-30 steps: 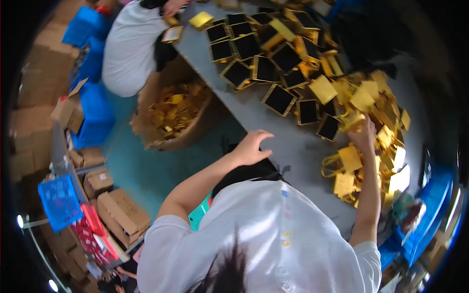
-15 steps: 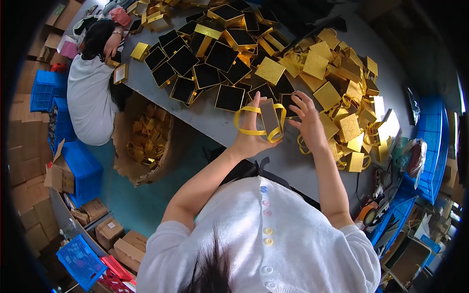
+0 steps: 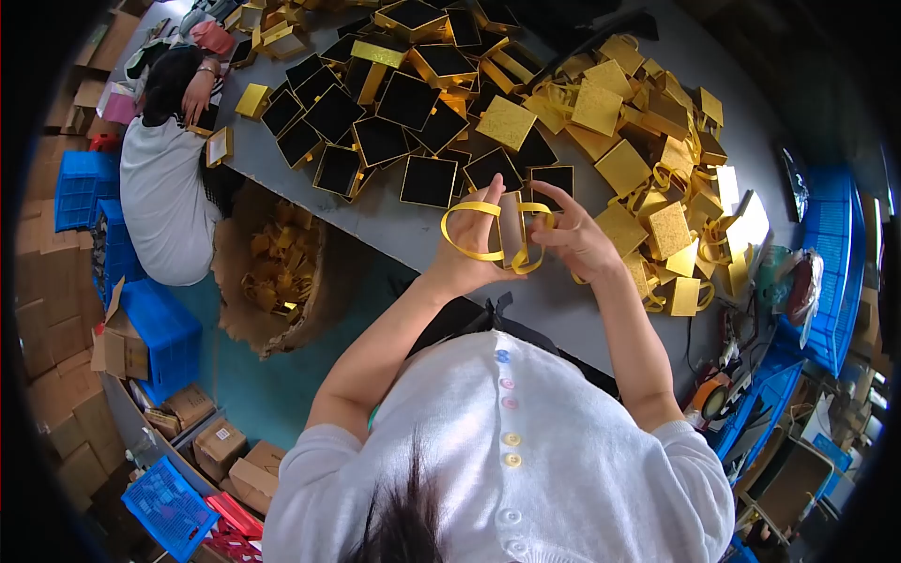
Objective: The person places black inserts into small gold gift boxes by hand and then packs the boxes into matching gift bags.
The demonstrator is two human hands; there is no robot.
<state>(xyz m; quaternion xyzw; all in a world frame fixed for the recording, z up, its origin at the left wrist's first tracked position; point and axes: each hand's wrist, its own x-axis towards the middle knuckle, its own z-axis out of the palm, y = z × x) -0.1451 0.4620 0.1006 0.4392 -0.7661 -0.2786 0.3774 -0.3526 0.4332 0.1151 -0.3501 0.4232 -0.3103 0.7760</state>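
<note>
Clasping the slim box [image 3: 511, 228] in the left hand [image 3: 462, 266], directly between both hands, guide its yellow ribbon [image 3: 486, 256] without twisting beside the right hand [image 3: 584, 244], whose fingers are part-curled, any grip being unclear

We see the right hand [image 3: 579, 242], among the gold boxes [image 3: 668, 232] a second ago and spread open half a second ago, now drawn in, fingers bent beside the yellow ribbon [image 3: 477, 254]. The left hand [image 3: 462, 267], empty a second ago, now grips a ribboned box [image 3: 511, 228].
</note>
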